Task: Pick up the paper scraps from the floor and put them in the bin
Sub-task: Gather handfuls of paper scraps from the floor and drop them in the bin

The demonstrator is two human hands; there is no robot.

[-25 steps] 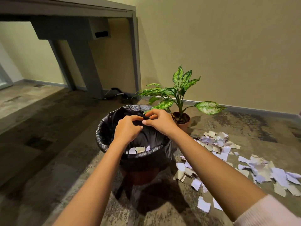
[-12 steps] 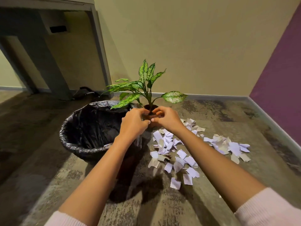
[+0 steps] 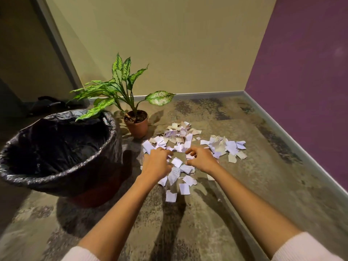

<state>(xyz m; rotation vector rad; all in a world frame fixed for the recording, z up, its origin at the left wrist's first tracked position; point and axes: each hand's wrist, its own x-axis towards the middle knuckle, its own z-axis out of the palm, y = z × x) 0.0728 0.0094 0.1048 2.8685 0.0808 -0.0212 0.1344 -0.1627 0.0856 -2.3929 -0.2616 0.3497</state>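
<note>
Both hands reach down to the paper scraps (image 3: 183,140), which lie scattered on the floor (image 3: 254,185), right of the bin (image 3: 62,178) and just in front of a potted plant (image 3: 136,125). The left hand (image 3: 156,164) and right hand (image 3: 203,160) are side by side, slightly apart, over the near part of the pile. The fingers (image 3: 190,153) of each curl downward among the scraps; whether any scrap is pinched cannot be told. The bin, lined with a black bag, stands upright.
</note>
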